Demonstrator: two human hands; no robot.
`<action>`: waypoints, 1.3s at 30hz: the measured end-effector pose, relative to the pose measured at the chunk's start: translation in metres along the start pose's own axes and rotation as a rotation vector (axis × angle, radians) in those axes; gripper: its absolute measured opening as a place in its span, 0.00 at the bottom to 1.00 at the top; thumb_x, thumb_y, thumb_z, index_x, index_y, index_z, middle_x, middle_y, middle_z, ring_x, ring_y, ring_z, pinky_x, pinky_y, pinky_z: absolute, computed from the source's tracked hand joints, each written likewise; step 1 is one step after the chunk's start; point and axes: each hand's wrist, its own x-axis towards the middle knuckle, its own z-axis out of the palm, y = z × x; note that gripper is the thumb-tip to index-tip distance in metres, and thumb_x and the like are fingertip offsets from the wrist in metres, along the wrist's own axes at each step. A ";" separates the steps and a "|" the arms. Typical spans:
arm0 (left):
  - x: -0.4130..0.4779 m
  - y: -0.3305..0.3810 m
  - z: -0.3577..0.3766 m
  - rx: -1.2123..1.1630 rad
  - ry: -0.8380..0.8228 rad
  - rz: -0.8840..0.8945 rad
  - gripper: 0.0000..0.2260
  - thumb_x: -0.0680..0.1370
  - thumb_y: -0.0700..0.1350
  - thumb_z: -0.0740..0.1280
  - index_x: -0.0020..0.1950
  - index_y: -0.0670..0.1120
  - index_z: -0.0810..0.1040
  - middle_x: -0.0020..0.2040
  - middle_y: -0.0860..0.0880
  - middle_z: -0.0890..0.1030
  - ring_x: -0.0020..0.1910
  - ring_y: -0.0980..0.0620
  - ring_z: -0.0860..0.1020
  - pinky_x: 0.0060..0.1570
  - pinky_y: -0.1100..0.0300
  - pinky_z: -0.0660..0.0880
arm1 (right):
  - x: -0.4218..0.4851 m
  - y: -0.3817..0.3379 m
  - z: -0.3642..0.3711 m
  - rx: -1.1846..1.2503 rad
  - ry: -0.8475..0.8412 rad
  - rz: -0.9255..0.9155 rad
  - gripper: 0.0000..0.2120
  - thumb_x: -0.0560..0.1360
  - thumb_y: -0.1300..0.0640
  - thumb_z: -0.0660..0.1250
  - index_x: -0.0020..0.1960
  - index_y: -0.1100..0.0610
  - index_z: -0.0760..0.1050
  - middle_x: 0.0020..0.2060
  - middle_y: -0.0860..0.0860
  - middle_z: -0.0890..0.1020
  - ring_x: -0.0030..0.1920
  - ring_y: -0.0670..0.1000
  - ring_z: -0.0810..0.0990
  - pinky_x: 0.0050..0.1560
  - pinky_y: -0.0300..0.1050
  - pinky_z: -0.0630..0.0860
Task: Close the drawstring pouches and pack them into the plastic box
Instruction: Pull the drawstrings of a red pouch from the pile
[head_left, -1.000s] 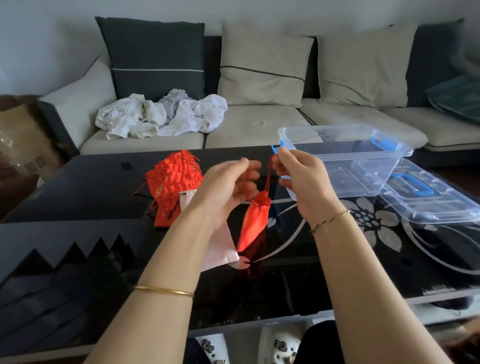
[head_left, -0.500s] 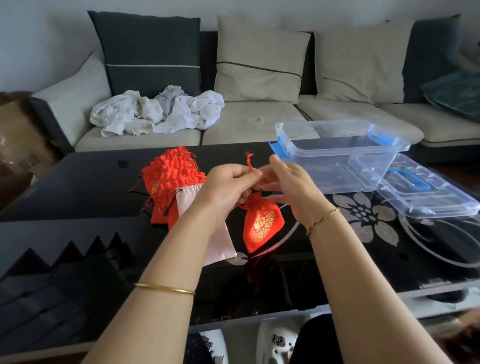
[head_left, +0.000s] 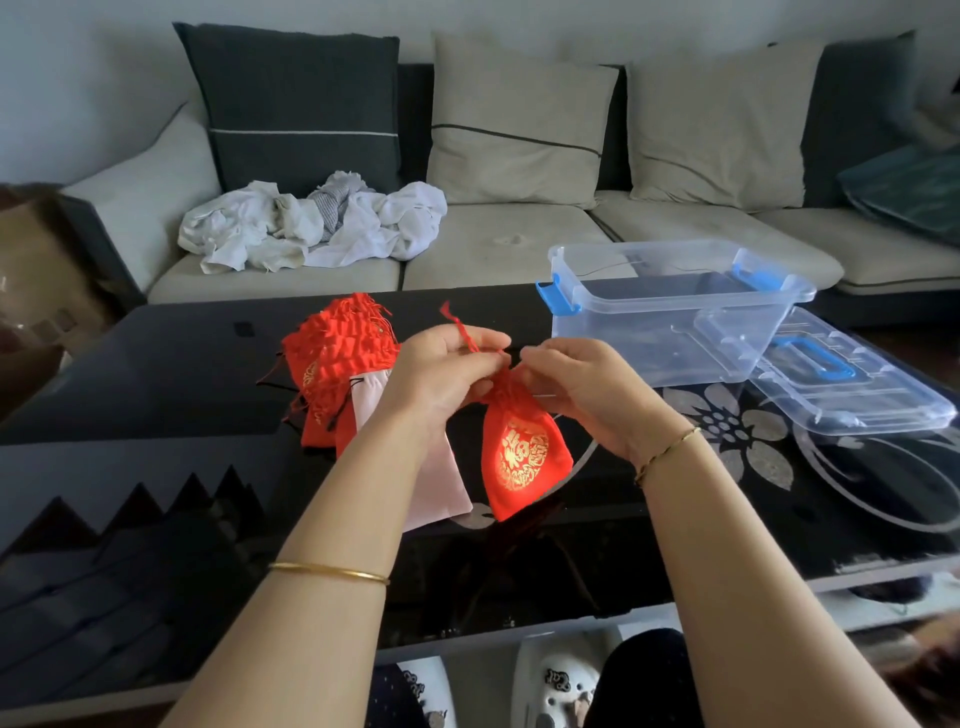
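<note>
Black glass coffee table (head_left: 156, 374) is carrying the work. Over it, the left hand (head_left: 441, 374) and right hand (head_left: 582, 389) are pinching the cords (head_left: 460, 325) of a gold-printed red fabric drawstring pouch (head_left: 524, 457), which is hanging between them, apart from the clear blue-latched plastic box (head_left: 670, 332). Risk: a cord slipping from the pinch, leaving the neck loosening.

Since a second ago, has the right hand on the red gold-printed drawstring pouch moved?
Yes. The right hand has dropped below the blue latch of the clear plastic box, which it overlapped before, closing toward the left hand above the red pouch.
</note>
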 end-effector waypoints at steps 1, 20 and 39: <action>0.000 0.000 0.000 0.066 -0.016 0.037 0.09 0.75 0.31 0.66 0.46 0.45 0.80 0.38 0.48 0.80 0.34 0.56 0.77 0.33 0.69 0.75 | 0.001 0.001 0.001 0.063 0.031 0.013 0.15 0.79 0.53 0.61 0.43 0.64 0.76 0.40 0.59 0.81 0.45 0.58 0.81 0.56 0.53 0.79; 0.004 -0.026 0.004 0.630 0.211 0.740 0.13 0.74 0.35 0.67 0.56 0.45 0.79 0.42 0.52 0.82 0.48 0.50 0.79 0.51 0.57 0.74 | 0.012 0.016 0.006 0.253 -0.143 0.151 0.10 0.79 0.56 0.63 0.53 0.60 0.79 0.46 0.53 0.83 0.48 0.51 0.81 0.53 0.49 0.78; 0.005 -0.027 -0.001 0.649 0.258 0.751 0.10 0.74 0.35 0.68 0.55 0.43 0.79 0.40 0.55 0.80 0.46 0.48 0.79 0.49 0.56 0.75 | 0.012 0.006 0.009 -0.257 0.248 -0.107 0.17 0.81 0.51 0.56 0.43 0.63 0.73 0.33 0.50 0.77 0.33 0.47 0.72 0.36 0.40 0.70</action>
